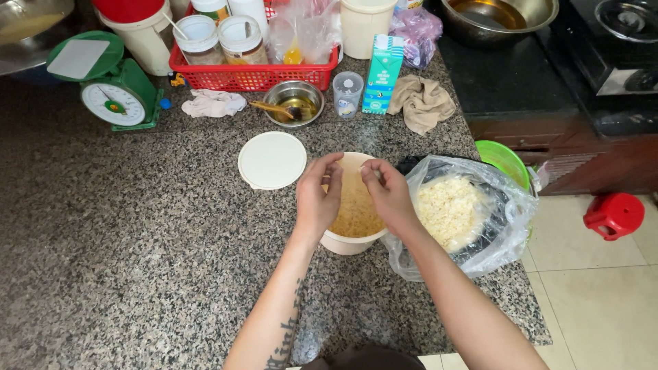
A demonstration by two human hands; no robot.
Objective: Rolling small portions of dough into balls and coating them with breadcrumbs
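On the granite counter (137, 240), both hands (317, 197) (389, 194) pinch small bits over the tub (353, 241) near its edge.

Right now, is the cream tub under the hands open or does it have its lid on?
Open. The cream tub shows its yellowish contents, and a round cream lid lies flat on the counter beside it.

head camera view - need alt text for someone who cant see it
Two bare hands, left hand and right hand, meet over a cream tub of yellowish food on a speckled granite counter. A round lid lies to its left, a plastic bag of pale bits to its right.
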